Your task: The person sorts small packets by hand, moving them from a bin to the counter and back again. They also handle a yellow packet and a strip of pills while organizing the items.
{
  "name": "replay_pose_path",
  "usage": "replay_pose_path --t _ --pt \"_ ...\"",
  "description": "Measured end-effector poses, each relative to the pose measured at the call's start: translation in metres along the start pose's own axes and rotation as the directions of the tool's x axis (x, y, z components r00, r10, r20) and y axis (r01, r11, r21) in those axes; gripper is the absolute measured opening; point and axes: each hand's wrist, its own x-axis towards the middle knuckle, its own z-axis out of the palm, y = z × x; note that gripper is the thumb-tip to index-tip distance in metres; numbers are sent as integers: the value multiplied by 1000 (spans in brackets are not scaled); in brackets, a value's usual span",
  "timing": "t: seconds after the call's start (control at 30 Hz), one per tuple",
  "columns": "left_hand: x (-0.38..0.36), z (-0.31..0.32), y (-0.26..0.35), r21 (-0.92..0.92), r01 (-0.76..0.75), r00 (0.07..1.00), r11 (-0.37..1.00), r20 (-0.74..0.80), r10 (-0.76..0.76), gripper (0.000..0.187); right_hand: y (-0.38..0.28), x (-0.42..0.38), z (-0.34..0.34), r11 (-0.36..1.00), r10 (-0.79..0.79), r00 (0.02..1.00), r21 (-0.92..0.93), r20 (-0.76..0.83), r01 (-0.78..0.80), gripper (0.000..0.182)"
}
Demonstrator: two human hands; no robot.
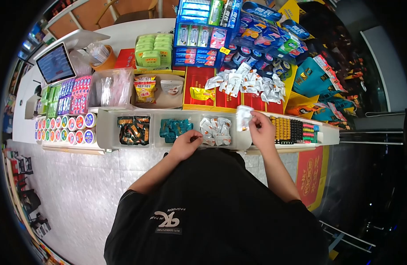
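My right hand (263, 131) pinches a small white packet (244, 118) by its edge, above the right end of the row of bins. Curled fingers close my left hand (187, 145), at the front rim between two bins; whether anything is in them I cannot make out. Beside it, a clear bin holds several white packets (215, 130) with orange print. To the left are bins of teal packets (174, 128) and black packets (134, 130). Beyond the bins, a loose pile of the same white packets (245, 81) lies on red boxes (199, 79).
A blue rack of gum and mints (203, 31) stands at the back. Round tubs (64, 128) and gum packs (74, 95) line the left, near a tablet screen (55, 63). Gold and black small items (287, 129) fill the right end. A yellow pouch (202, 93) lies behind the bins.
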Motion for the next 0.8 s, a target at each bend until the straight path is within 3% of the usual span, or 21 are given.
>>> replay_pose_path --t 0.07,0.13,0.27,0.4,0.47,0.67,0.73,0.8 --pt "7 5 -10 8 -47 999 999 10 47 23 -9 8 2 994 57 998 -99 18 -55 29" --pt "9 7 -11 19 -94 995 995 25 94 25 -1 27 8 979 -111 992 -178 -64 98 32" --pt "10 10 -4 57 -92 994 994 58 88 25 14 66 19 894 -166 986 -424 -5 148 51" --pt "12 9 -14 -9 -118 991 993 57 118 23 25 85 31 828 -175 984 -546 -40 125 57" --pt "11 8 -20 -56 -108 992 993 55 111 22 28 89 32 800 -94 995 -593 37 97 56" --pt "3 2 -17 -102 -22 996 995 84 31 19 32 79 34 827 -189 980 -549 -67 122 27" --pt "2 2 -17 -101 -33 996 994 76 41 19 20 70 27 885 -283 935 -434 -213 169 25" --pt "3 1 -15 -80 -21 997 997 78 27 19 -6 47 17 922 -337 907 -284 -253 264 21"
